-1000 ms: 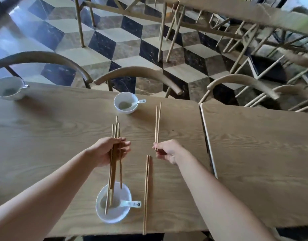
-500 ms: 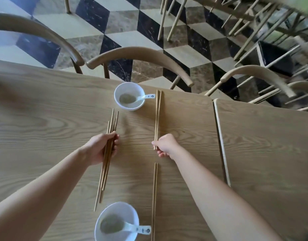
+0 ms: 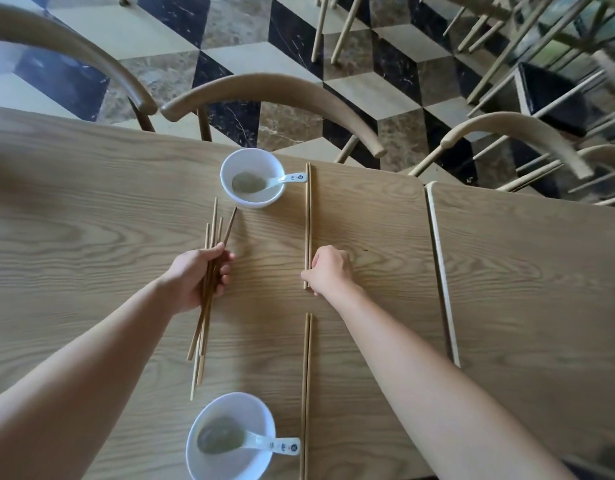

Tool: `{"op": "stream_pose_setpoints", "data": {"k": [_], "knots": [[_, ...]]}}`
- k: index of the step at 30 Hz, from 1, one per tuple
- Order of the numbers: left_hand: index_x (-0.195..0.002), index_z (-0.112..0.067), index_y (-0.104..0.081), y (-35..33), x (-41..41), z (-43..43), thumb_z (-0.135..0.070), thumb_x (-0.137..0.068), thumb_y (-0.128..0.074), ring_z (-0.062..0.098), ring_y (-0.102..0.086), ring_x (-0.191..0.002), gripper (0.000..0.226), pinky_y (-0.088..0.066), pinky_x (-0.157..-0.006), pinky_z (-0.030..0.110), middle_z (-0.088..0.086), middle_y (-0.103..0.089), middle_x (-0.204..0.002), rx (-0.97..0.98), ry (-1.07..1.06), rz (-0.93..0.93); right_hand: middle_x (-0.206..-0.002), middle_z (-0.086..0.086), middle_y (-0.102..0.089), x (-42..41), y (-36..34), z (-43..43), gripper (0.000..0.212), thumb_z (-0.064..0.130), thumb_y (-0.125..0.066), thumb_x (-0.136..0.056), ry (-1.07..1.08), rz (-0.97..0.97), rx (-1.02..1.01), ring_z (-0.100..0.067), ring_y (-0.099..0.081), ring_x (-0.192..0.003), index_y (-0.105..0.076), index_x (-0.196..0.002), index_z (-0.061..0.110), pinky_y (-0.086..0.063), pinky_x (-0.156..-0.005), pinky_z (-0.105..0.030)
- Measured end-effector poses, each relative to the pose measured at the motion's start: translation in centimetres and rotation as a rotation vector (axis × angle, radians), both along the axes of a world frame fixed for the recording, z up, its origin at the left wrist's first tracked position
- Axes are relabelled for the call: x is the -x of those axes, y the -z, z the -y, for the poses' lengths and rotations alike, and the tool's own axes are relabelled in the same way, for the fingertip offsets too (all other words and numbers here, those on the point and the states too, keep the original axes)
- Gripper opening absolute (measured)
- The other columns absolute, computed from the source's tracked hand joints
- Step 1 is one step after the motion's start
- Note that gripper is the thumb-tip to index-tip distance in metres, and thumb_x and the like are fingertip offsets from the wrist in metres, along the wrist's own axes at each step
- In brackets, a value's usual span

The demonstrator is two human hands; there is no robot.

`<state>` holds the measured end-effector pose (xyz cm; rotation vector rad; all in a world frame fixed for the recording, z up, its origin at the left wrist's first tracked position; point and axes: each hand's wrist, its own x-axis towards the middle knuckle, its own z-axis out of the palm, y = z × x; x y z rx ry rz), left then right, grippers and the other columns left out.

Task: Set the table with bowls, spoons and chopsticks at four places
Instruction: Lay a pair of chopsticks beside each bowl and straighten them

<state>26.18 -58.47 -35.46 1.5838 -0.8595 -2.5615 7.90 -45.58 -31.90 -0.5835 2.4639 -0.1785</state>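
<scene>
Head view: two places look set, near and far. Right hand pinches far chopsticks; left hand grips spare chopsticks, likely for two more places.

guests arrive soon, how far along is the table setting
Done: the near bowl, near spoon and near pair lie together. In hand: the right hand pinches the far pair, lying beside the far bowl and far spoon. Left: the left hand grips spare chopsticks; other places are out of view.
</scene>
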Motion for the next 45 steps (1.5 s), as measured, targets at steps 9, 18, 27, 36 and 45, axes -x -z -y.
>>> {"op": "stream_pose_setpoints", "data": {"k": [9, 18, 27, 36, 45], "knots": [[-0.083, -0.012, -0.059, 0.3, 0.1, -0.4, -0.035, -0.104, -0.043, 0.014, -0.048, -0.039, 0.035, -0.034, -0.036, 0.018, 0.001, -0.046, -0.049, 0.085, -0.014, 0.017, -0.063, 0.001, -0.044, -0.5, 0.5, -1.0, 0.017, 0.010, -0.073, -0.074, 0.085, 0.016, 0.031, -0.026, -0.071, -0.059, -0.059, -0.065, 0.011, -0.063, -0.061, -0.041], [-0.083, -0.010, -0.059, 0.7, 0.0, -0.4, -0.034, -0.103, -0.044, 0.015, -0.048, -0.039, 0.035, -0.034, -0.037, 0.019, 0.002, -0.046, -0.049, 0.101, -0.020, 0.009, -0.079, -0.014, -0.074, -0.5, 1.4, -1.3, 0.013, 0.018, -0.072, -0.077, 0.117, 0.024, 0.089, -0.030, -0.073, -0.071, -0.064, -0.071, 0.011, -0.062, -0.071, -0.041], [-0.084, -0.009, -0.059, 0.7, 0.1, -0.6, -0.033, -0.103, -0.044, 0.016, -0.047, -0.038, 0.034, -0.033, -0.036, 0.018, 0.003, -0.045, -0.048, 0.122, -0.031, 0.009, -0.076, -0.012, -0.067, -0.2, 1.1, -0.8, 0.013, 0.019, -0.073, -0.076, 0.115, 0.005, 0.085, -0.032, -0.073, -0.076, -0.062, -0.073, 0.013, -0.061, -0.075, -0.039], [-0.082, -0.008, -0.059, 1.2, 0.3, -0.7, -0.032, -0.103, -0.047, 0.019, -0.045, -0.037, 0.034, -0.034, -0.037, 0.019, 0.005, -0.044, -0.047, 0.162, -0.036, 0.028, -0.074, -0.010, -0.059, -0.1, 0.3, -0.4, 0.013, 0.013, -0.070, -0.079, 0.116, 0.013, 0.091, -0.033, -0.073, -0.079, -0.059, -0.074, 0.009, -0.061, -0.074, -0.042], [-0.084, -0.008, -0.059, 0.8, 0.2, -0.7, -0.032, -0.103, -0.046, 0.018, -0.046, -0.038, 0.034, -0.034, -0.036, 0.021, 0.005, -0.044, -0.048, 0.193, -0.018, 0.041, -0.069, -0.004, -0.046, 0.1, 0.1, -0.3, 0.013, 0.015, -0.071, -0.081, 0.119, 0.022, 0.075, -0.034, -0.073, -0.082, -0.067, -0.085, 0.004, -0.061, -0.076, -0.041]]}}
